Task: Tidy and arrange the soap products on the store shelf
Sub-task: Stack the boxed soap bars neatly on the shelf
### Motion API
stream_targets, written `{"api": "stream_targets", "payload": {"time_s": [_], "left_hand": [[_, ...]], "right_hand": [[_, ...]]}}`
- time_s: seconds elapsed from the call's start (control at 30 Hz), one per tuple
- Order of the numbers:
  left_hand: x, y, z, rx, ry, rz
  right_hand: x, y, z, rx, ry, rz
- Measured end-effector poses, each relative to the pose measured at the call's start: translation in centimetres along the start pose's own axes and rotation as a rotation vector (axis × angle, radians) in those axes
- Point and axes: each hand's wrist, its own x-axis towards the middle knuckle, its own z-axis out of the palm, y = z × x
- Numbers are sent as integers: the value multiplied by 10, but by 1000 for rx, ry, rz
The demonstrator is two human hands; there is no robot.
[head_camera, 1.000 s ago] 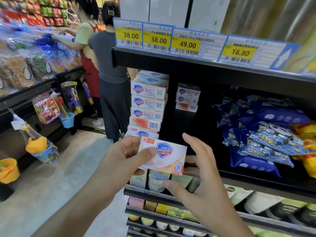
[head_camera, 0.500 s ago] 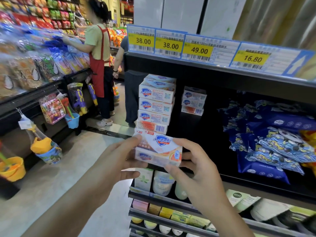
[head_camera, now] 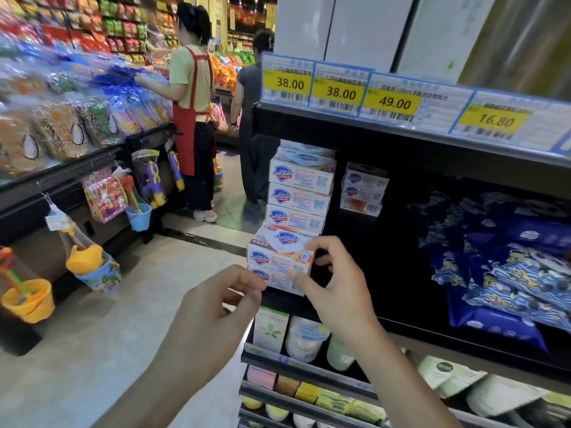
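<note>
A white and orange Safeguard soap box (head_camera: 278,253) lies on another box at the front left corner of the black shelf (head_camera: 432,333), below a tall stack of Safeguard boxes (head_camera: 298,199). My right hand (head_camera: 335,287) pinches the box's right end, index finger on the top corner and thumb at the front. My left hand (head_camera: 216,307) hangs just left of and below the box, fingers loosely curled, holding nothing. A shorter stack of soap boxes (head_camera: 363,189) stands further back on the shelf.
Blue wrapped packs (head_camera: 509,273) pile up on the shelf's right side. Yellow price tags (head_camera: 340,91) line the shelf above. Bottles and small soap bars (head_camera: 309,390) fill the lower shelves. A person in a red apron (head_camera: 191,118) and another person (head_camera: 250,125) stand in the aisle.
The soap box moved forward from in front of me onto the box at the shelf's corner. My left hand let go and drew back; my right hand still holds its end.
</note>
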Motion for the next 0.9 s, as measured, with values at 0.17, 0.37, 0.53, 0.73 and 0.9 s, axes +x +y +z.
{"api": "stream_targets", "payload": {"time_s": [0.17,0.37,0.53,0.73,0.9], "left_hand": [[-2,3,10,0,-55,64],[-4,10,30,28,-149,171],[-5,29,64,130,-273,378],[15,54,125,298,-265,576],[47,51,161,550,-225,540]], "right_hand": [[-1,4,6,30,68,-42],[8,8,-21,62,120,24],[63,27,-70,-289,204,180],[133,33,-110,-533,100,242],[167,35,-123,-613,-25,204]]}}
